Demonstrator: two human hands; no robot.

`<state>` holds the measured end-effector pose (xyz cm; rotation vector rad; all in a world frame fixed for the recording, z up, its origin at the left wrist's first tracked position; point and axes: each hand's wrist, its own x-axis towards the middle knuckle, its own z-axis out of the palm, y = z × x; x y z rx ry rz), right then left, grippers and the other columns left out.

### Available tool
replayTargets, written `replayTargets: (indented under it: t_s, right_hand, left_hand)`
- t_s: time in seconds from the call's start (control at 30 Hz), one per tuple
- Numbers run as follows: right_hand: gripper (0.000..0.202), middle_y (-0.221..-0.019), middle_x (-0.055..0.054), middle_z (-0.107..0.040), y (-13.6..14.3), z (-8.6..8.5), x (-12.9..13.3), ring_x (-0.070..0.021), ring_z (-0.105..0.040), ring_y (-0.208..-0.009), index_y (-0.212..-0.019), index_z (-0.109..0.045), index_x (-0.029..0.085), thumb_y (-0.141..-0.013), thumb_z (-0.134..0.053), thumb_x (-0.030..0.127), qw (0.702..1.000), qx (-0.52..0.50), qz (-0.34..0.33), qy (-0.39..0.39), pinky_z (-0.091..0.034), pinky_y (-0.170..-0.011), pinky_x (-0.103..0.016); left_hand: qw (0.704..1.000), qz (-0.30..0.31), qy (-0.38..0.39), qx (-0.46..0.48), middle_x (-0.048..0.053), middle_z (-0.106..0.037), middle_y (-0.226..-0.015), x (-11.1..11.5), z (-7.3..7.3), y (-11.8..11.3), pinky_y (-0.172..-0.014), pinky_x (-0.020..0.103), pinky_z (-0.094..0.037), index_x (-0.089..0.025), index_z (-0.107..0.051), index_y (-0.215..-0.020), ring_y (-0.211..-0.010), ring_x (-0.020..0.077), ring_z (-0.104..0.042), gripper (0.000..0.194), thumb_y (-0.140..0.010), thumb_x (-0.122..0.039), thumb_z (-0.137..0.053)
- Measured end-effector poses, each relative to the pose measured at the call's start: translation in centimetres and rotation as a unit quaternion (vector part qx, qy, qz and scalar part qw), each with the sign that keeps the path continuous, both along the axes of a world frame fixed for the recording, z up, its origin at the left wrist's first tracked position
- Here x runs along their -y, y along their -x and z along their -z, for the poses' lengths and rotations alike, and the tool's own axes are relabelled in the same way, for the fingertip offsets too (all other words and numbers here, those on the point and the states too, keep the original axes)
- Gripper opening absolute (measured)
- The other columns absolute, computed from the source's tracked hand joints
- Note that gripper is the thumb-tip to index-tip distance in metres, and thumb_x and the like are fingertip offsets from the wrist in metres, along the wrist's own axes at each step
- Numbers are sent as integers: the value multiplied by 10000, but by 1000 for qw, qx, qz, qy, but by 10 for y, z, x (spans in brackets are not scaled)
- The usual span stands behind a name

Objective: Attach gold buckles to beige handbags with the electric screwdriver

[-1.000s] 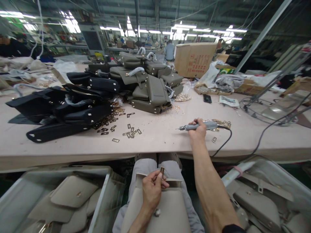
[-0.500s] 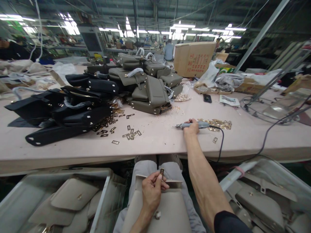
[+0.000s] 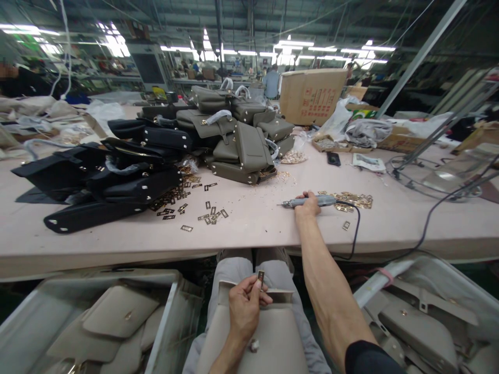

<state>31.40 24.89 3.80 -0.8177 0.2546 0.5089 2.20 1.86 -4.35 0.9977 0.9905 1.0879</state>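
My left hand [image 3: 246, 304] pinches a small metal plate [image 3: 261, 279] upright over the opening of a beige bag [image 3: 268, 343] that lies across my lap. On the table, my right hand [image 3: 307, 205] is wrapped round a grey electric screwdriver [image 3: 290, 203], whose tip points left and whose cord runs off to the right. Just beyond that hand is a pile of gold metal plates [image 3: 356, 201]. More metal plates [image 3: 212, 214] are scattered at the middle left of the table.
Black bags [image 3: 117, 192] and olive bags [image 3: 249, 150] are heaped on the table [image 3: 241, 234]. A cardboard box [image 3: 312, 96] stands behind. Bins of beige pieces, one left [image 3: 167, 311] and one right [image 3: 440, 275], flank my legs. A wire stand [image 3: 432, 176] is at right.
The view has shifted very slightly. Both hands keep their places and their holds.
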Motion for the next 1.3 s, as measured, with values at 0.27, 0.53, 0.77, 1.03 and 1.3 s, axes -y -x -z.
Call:
replayTargets:
  t_s: [0.27,0.53,0.77,1.03,1.3]
  right_hand:
    - [232,-731,38,-637,0,0,4,-81,-517,-472,-866,-449,217,-828,-649,108,1000,7,4,3,-473,-375,-190]
    - [227,-736,40,-629,-2,-2,9,-78,-510,-477,-863,-441,218,-840,-644,117,1000,8,0,4,-461,-379,-188]
    - [224,-758,40,-639,0,-3,15,-72,-522,-491,-858,-453,210,-840,-660,127,1000,14,-10,-10,-485,-410,-190]
    - [234,-737,53,-623,1,-4,20,-64,-513,-475,-853,-454,210,-838,-681,153,1000,17,-18,-9,-479,-415,-177]
    - [212,-735,50,-629,2,-4,18,-71,-513,-474,-864,-455,210,-838,-654,143,1000,18,-7,-8,-470,-400,-182]
  left_hand:
    - [1000,8,-5,-5,86,-759,-779,0,-1,1,-505,249,-581,-129,-740,-963,-543,187,-725,395,-895,-517,-715]
    - [1000,3,0,-4,94,-759,-767,2,-8,1,-506,254,-589,-122,-750,-948,-545,193,-727,421,-862,-534,-739]
    - [1000,3,-4,-7,94,-762,-773,1,-9,1,-506,249,-585,-120,-754,-933,-541,187,-724,415,-872,-530,-734]
    - [1000,-3,0,4,93,-767,-771,2,-5,0,-498,260,-591,-119,-744,-980,-534,191,-723,439,-858,-541,-748]
    - [1000,-2,-8,0,93,-766,-768,2,-9,1,-493,263,-593,-122,-750,-945,-521,189,-720,445,-851,-557,-746]
